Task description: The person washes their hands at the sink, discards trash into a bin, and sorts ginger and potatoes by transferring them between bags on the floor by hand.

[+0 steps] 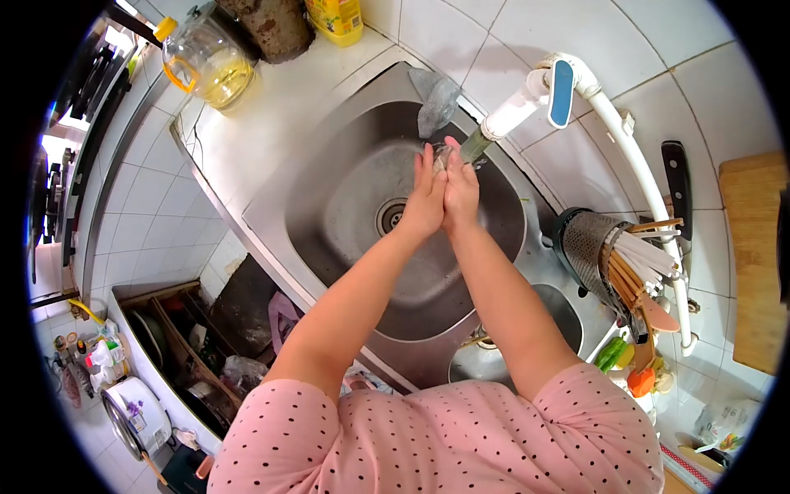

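Note:
Both of my hands are close together over the far right side of the steel sink [329,177], under the mouth of the white tap pipe [514,111]. My left hand [423,202] presses its palm side against my right hand [462,193], its fingers fairly straight and pointing away from me. The fingers of my right hand are bent. Between the fingertips shows a small pale, wet-looking thing [441,156], mostly covered, whose kind I cannot make out. Behind the hands, a crumpled clear plastic bag [436,100] hangs on the sink rim.
A greenish sleeve on the tap ends just beside my fingers. Right of the sink stands a metal utensil holder [586,251] with chopsticks. A knife [677,177] and cutting board [753,263] are along the wall. An oil bottle [216,74] stands on the left counter.

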A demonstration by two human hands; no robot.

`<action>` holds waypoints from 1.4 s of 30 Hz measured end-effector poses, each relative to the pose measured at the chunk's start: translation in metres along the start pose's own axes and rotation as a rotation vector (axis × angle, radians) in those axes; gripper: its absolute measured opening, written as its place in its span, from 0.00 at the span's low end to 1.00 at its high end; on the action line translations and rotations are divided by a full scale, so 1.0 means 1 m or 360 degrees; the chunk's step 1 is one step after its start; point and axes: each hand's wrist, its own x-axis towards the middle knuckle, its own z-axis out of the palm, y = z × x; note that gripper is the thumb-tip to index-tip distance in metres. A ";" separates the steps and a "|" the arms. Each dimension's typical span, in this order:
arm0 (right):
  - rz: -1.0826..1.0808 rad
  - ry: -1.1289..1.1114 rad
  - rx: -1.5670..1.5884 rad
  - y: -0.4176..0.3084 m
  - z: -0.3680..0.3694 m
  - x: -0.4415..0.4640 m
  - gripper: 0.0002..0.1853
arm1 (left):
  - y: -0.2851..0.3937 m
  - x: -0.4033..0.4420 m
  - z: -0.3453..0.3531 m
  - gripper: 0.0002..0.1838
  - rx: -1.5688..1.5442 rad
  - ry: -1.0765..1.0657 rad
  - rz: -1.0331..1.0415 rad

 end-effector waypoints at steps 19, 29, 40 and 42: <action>-0.0063 -0.0190 -0.0364 -0.037 -0.002 -0.009 0.22 | 0.020 0.013 -0.014 0.13 -0.1466 -0.0192 -0.0650; -0.0078 -0.0154 -0.0691 -0.035 -0.039 -0.012 0.19 | 0.016 0.036 0.004 0.09 -0.1237 -0.0240 -0.0663; -0.0404 -0.0176 -0.0643 -0.017 -0.016 -0.022 0.21 | 0.026 0.037 0.009 0.15 -0.1115 0.0094 -0.0753; -0.0342 -0.0140 -0.0580 -0.021 -0.015 -0.025 0.20 | 0.026 0.037 0.010 0.17 -0.1050 0.0055 -0.0815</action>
